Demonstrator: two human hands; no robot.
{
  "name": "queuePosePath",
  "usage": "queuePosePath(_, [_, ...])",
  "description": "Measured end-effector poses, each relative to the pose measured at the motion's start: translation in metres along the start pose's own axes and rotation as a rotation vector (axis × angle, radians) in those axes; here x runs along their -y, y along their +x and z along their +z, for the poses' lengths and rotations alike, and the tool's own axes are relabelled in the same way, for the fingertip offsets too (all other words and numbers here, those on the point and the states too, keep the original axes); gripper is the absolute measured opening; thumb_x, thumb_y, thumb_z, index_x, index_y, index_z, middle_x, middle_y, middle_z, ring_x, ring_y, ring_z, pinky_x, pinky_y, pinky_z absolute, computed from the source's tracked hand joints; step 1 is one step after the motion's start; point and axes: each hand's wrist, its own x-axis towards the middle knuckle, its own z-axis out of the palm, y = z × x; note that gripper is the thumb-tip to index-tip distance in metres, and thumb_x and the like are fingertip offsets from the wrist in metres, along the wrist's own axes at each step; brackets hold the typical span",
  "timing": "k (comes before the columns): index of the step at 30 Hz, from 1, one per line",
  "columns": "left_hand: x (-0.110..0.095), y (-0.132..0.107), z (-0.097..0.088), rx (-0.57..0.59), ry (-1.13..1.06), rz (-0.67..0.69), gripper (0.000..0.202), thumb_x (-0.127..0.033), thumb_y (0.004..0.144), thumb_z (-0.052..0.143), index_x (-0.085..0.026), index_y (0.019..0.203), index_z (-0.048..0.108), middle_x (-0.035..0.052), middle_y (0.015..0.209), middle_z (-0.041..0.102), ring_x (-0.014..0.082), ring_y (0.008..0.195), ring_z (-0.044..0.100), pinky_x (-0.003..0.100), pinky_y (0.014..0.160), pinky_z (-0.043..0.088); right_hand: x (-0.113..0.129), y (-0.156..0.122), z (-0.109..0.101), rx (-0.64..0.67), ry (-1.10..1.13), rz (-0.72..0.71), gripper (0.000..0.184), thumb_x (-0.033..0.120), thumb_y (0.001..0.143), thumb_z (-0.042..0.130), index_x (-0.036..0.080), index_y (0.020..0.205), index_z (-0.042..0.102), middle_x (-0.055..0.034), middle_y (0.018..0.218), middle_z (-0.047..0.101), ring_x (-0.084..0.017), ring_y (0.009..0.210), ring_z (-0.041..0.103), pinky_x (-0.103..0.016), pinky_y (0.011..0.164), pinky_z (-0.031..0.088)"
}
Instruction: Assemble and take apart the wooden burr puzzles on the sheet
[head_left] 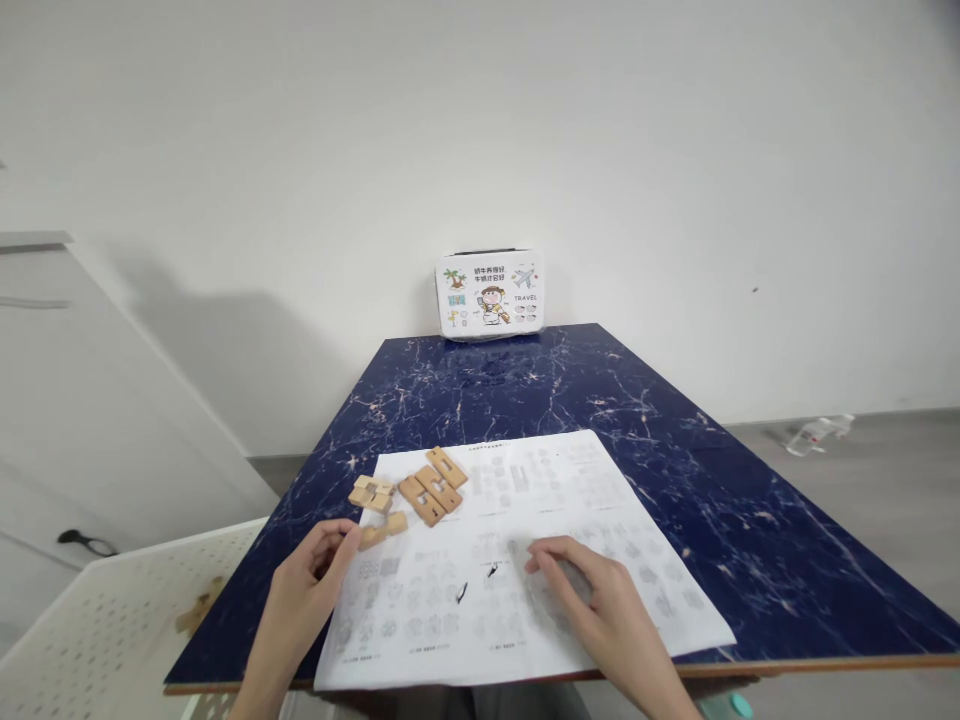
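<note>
In the head view, pinches a wooden bar by its left end in the left hand, just this side of the block cluster. Holds the right hand, loosely parted, over the paper sheet, well right of the bar.

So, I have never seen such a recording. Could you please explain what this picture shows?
There is no robot here, only a person's bare left hand and right hand. The single picture comes from a camera worn on the head, looking forward and down. On the dark blue table lies a printed sheet, with wooden blocks around its far left corner; a white case stands at the far end. The left hand's fingers touch one wooden piece; I cannot tell how firmly. The right hand holds nothing visible.
</note>
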Motion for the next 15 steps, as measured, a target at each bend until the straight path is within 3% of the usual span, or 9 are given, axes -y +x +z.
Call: queuePosePath(15, [-0.0095, -0.0001, -0.0008, -0.010, 0.015, 0.021, 0.047, -0.062, 0.084, 0.063, -0.018, 0.098, 0.069, 0.0042, 0.083, 0.075, 0.0208, 0.077, 0.069, 0.025, 0.068, 0.053, 0.0020, -0.0005, -0.0003, -0.001, -0.001, -0.009, 0.035, 0.049, 0.103, 0.047, 0.023, 0.106, 0.071, -0.0100, 0.107, 0.077, -0.025, 0.099, 0.072, -0.022, 0.054, 0.048])
